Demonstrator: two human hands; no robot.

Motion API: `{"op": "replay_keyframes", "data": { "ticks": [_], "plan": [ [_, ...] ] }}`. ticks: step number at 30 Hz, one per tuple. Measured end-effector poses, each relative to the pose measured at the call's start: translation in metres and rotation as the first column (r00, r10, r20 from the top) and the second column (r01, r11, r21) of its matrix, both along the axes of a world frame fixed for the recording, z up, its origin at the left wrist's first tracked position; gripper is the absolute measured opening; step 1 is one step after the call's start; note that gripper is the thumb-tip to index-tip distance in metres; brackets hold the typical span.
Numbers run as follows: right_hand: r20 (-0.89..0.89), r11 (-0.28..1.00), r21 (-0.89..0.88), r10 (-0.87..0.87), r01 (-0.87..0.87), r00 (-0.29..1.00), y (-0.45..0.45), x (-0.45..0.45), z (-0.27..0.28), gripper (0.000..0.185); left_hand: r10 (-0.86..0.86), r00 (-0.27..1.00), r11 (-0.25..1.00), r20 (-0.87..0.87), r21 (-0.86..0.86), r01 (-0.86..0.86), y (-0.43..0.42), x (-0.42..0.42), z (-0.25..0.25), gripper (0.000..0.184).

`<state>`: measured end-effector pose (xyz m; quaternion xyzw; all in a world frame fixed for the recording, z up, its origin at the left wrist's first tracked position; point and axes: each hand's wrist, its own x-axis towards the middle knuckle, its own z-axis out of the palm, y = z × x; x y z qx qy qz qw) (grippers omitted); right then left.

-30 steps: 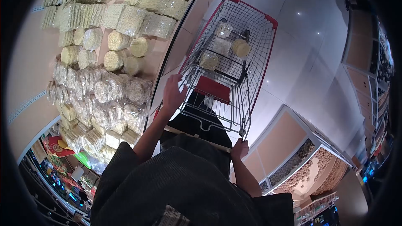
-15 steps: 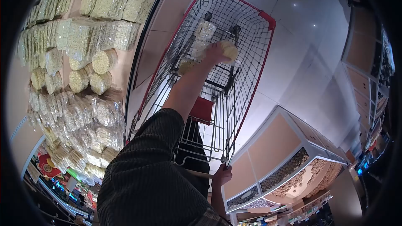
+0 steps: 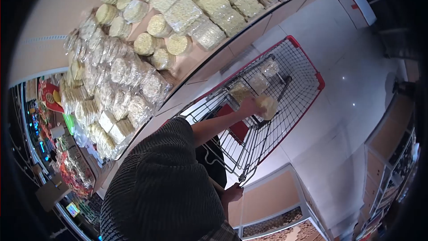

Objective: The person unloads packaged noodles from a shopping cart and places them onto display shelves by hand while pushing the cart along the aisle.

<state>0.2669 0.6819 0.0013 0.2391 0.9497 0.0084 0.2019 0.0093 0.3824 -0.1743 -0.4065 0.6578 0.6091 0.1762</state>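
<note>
My left hand [image 3: 250, 106] reaches into the wire shopping cart [image 3: 307, 80], its fingers closed on a round pack of dried noodles [image 3: 269, 107]. That pack is pale yellow and sits toward the cart's near half. Beside it in the cart lie a yellowish noodle pack [image 3: 240, 92] and two clear-wrapped packs, a middle one [image 3: 258, 83] and a farther one [image 3: 269, 68]. At the cart's near right corner, my right hand [image 3: 232, 192] is closed on the cart handle, which is mostly hidden by the hand and arm.
A display counter [image 3: 196, 64] on the left bears stacks of wrapped noodle blocks [image 3: 183, 13], round noodle cakes [image 3: 145, 44] and heaped bagged noodles [image 3: 120, 76]. On the right, a bin cabinet [image 3: 267, 192] holds loose brown goods. More cabinets [image 3: 383, 151] stand across the tiled floor.
My view has turned, so counter and cart appear swung to the right. My left hand, still on the round noodle pack, has come back toward the cart's near end. My right hand stays at the handle.
</note>
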Motion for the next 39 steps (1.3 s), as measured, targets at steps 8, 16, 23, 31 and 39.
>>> {"op": "replay_keyframes", "data": {
  "ticks": [8, 16, 23, 31, 39],
  "plan": [
    [0.029, 0.996, -0.032, 0.089, -0.089, 0.996, 0.014, -0.001, 0.002, 0.038, 0.665, 0.735, 0.605, -0.134, 0.674, -0.425, -0.096, 0.161, 0.207, 0.065],
    [0.069, 0.999, -0.013, 0.032, -0.031, 0.997, 0.012, -0.001, -0.001, 0.04, 0.96, 0.218, 0.279, -0.176, 0.537, -0.796, -0.226, 0.228, 0.132, 0.061],
    [0.027, 0.996, 0.001, 0.087, -0.087, 0.996, 0.016, -0.011, -0.008, 0.041, 0.988, 0.045, 0.12, -0.15, 0.537, -0.835, -0.316, 0.202, 0.064, 0.07],
    [-0.025, 0.998, -0.012, 0.055, -0.056, 0.998, 0.006, -0.028, 0.0, 0.036, 0.993, 0.079, 0.111, -0.085, 0.496, -0.861, -0.366, 0.184, 0.002, 0.082],
    [-0.035, 1.0, 0.001, 0.018, -0.018, 0.999, 0.001, -0.052, -0.005, 0.036, 0.994, 0.041, 0.083, -0.097, 0.479, -0.874, -0.393, 0.187, -0.025, 0.034]
  ]
}}
